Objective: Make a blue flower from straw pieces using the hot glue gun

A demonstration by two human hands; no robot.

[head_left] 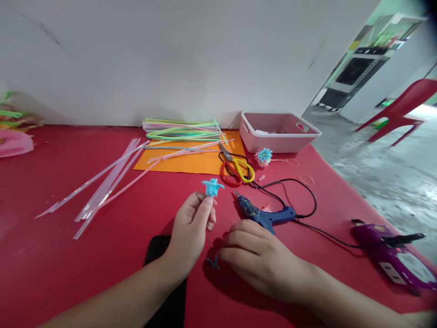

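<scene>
My left hand (pixel 193 223) is closed, pinching a small light-blue fuzzy flower (pixel 212 187) upright by its base between thumb and fingers. My right hand (pixel 257 259) is low over the red table, its fingers curled together and the fingertips hidden. Just beside those fingertips is a small dark blue-grey forked piece (pixel 214 262); whether they grip it I cannot tell. A blue glue gun (pixel 256 212) lies right behind my right hand, nozzle pointing left. Farther back are scissors (pixel 237 168) with one red and one yellow handle loop.
Pastel pipe cleaners (pixel 184 132) lie on orange paper (pixel 170 165), with clear plastic sleeves (pixel 111 182) to the left. A pink bin (pixel 280 141) and a blue-pink flower (pixel 264 157) are behind. A black phone (pixel 170 300) lies under my left forearm; a purple power strip (pixel 392 255) is right.
</scene>
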